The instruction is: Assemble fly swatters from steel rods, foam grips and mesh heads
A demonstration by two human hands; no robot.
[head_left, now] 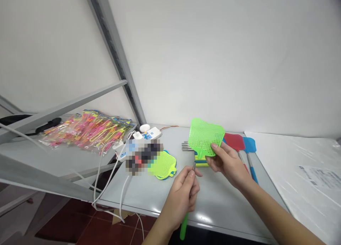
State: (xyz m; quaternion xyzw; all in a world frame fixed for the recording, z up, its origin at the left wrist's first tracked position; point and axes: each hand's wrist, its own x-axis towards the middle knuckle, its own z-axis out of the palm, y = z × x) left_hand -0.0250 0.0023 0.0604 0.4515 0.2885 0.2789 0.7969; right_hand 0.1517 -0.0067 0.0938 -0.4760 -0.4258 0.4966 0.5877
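As the right hand (226, 163) pinches the green mesh head (204, 133), its neck (201, 155) points toward the green-handled rod (183, 226).
Left hand (183, 193) grasps the rod, aslant across the worktop's (213, 198) front edge.

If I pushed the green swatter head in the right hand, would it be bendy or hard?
The green swatter head would probably bend a little, since it looks thin. It's likely light, because it's full of little holes. It may not be very floppy: it stands up from the right hand without folding over.
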